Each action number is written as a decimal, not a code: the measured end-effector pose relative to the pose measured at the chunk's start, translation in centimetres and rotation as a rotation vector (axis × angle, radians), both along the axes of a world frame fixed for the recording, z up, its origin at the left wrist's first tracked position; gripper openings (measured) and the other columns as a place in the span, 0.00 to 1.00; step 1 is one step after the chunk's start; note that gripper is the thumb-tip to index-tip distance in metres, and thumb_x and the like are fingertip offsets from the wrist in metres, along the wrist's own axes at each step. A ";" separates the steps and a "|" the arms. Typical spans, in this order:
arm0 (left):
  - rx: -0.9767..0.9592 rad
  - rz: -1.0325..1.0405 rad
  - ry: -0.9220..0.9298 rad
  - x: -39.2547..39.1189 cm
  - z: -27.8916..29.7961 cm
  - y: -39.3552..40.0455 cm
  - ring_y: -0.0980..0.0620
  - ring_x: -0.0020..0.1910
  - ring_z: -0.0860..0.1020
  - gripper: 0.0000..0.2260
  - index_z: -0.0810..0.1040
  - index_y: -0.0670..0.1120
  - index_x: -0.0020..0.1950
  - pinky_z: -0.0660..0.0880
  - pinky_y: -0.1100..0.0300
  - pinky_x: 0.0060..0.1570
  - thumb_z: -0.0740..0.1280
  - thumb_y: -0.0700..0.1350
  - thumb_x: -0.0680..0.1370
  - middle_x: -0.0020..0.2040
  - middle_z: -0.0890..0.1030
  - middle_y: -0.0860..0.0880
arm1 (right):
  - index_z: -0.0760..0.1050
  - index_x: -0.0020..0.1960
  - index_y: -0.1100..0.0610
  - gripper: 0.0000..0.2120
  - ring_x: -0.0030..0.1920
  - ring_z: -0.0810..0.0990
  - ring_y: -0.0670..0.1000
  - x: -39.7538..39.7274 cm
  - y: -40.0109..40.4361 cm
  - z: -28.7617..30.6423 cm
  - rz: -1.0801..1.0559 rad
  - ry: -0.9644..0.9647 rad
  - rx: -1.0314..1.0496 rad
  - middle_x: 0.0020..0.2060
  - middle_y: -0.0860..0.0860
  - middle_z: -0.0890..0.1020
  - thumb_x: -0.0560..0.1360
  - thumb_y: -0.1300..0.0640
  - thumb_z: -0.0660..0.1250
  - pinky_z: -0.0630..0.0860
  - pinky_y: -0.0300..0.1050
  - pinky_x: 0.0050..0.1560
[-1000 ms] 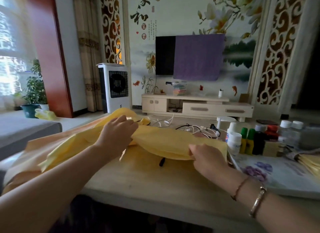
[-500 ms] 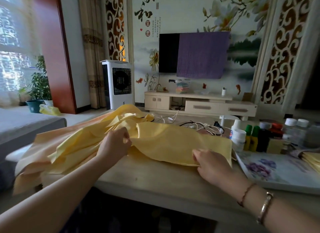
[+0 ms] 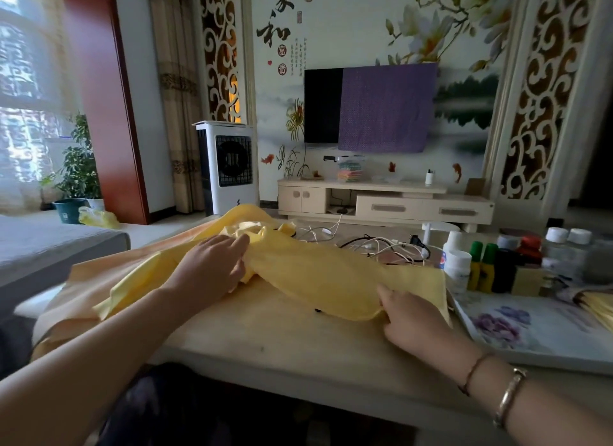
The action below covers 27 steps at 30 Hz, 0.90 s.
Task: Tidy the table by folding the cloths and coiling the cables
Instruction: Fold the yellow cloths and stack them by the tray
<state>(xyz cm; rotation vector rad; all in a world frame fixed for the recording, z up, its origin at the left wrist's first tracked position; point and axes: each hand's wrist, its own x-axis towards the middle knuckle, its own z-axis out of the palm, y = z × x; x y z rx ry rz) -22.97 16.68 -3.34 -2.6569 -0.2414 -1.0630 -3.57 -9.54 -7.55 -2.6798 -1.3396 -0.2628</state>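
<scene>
Bottles [image 3: 481,263] flank cloth [image 3: 331,279] (cables [image 3: 381,246] behind).

Your table [image 3: 298,342] is light wood; a yellow cloth [image 3: 331,279] lies across it from your left hand [image 3: 212,266] to your right hand [image 3: 411,316], with a peach cloth [image 3: 83,289] under it, spilling over the edge left of your left hand. Beyond the cloth, between the hands and farther out, sits a tangle of white and black cables [image 3: 381,246]. Right of your right hand lies a floral tray [image 3: 530,326], bottles [image 3: 481,263] standing just beyond it.
</scene>
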 end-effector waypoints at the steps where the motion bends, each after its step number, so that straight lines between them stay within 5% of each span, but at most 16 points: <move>1: 0.005 0.055 0.062 -0.6 -0.7 0.4 0.49 0.51 0.82 0.15 0.75 0.43 0.59 0.77 0.57 0.53 0.72 0.42 0.74 0.50 0.83 0.47 | 0.62 0.48 0.54 0.10 0.40 0.77 0.55 -0.1 0.0 0.0 -0.001 -0.002 -0.002 0.38 0.51 0.74 0.72 0.66 0.59 0.65 0.45 0.30; 4: 0.069 0.192 0.248 -1.8 -2.8 1.4 0.53 0.57 0.78 0.20 0.67 0.50 0.71 0.74 0.60 0.61 0.65 0.47 0.79 0.57 0.80 0.53 | 0.63 0.46 0.54 0.11 0.37 0.75 0.53 -0.2 0.1 0.2 0.008 -0.034 -0.016 0.36 0.50 0.73 0.70 0.68 0.58 0.62 0.44 0.27; 8: 0.153 0.217 0.286 -2.5 -3.8 0.8 0.54 0.48 0.79 0.09 0.82 0.54 0.51 0.75 0.60 0.54 0.73 0.49 0.72 0.45 0.83 0.57 | 0.67 0.50 0.54 0.12 0.37 0.76 0.54 -0.4 -0.1 0.5 0.013 -0.059 -0.037 0.38 0.50 0.75 0.70 0.66 0.58 0.64 0.44 0.28; 12: 0.116 0.198 0.292 -2.2 -4.0 0.6 0.53 0.58 0.72 0.09 0.79 0.56 0.54 0.64 0.59 0.63 0.66 0.53 0.76 0.52 0.79 0.59 | 0.66 0.45 0.51 0.12 0.38 0.77 0.53 -0.4 -1.0 1.2 -0.030 -0.063 -0.027 0.37 0.50 0.76 0.70 0.68 0.57 0.63 0.43 0.27; 15: 0.116 0.103 0.260 -2.0 -3.5 0.1 0.51 0.50 0.76 0.07 0.81 0.55 0.44 0.73 0.55 0.55 0.75 0.50 0.67 0.45 0.79 0.57 | 0.61 0.38 0.49 0.15 0.36 0.76 0.52 -0.4 -1.7 1.4 -0.044 -0.059 -0.009 0.35 0.50 0.75 0.69 0.69 0.57 0.64 0.42 0.27; 18: 0.043 0.101 0.370 -2.4 -3.5 0.4 0.57 0.52 0.72 0.04 0.75 0.58 0.44 0.70 0.59 0.60 0.68 0.53 0.71 0.45 0.74 0.61 | 0.64 0.39 0.51 0.12 0.37 0.77 0.52 -0.5 -1.9 1.6 -0.036 -0.069 -0.024 0.36 0.50 0.76 0.69 0.68 0.57 0.66 0.43 0.29; 20: -0.131 0.130 0.499 -2.4 -3.5 0.8 0.60 0.53 0.71 0.04 0.72 0.59 0.43 0.69 0.61 0.59 0.64 0.56 0.72 0.48 0.74 0.61 | 0.66 0.42 0.52 0.10 0.38 0.77 0.52 -0.7 -2.0 1.8 -0.024 -0.042 -0.060 0.38 0.50 0.76 0.67 0.65 0.59 0.67 0.44 0.31; 23: -0.491 0.117 0.603 -2.5 -3.1 1.0 0.59 0.45 0.72 0.06 0.72 0.59 0.44 0.70 0.62 0.44 0.65 0.57 0.69 0.47 0.72 0.58 | 0.67 0.46 0.51 0.10 0.43 0.75 0.51 -1.2 -1.7 1.7 0.016 0.019 -0.080 0.43 0.49 0.77 0.65 0.59 0.61 0.67 0.43 0.33; 27: -0.935 0.034 0.568 -1.9 -2.5 1.4 0.57 0.45 0.75 0.16 0.73 0.56 0.51 0.70 0.64 0.41 0.65 0.61 0.67 0.51 0.74 0.54 | 0.68 0.47 0.49 0.08 0.54 0.70 0.49 -1.6 -0.3 1.4 0.160 0.251 -0.104 0.50 0.46 0.74 0.69 0.53 0.63 0.72 0.47 0.54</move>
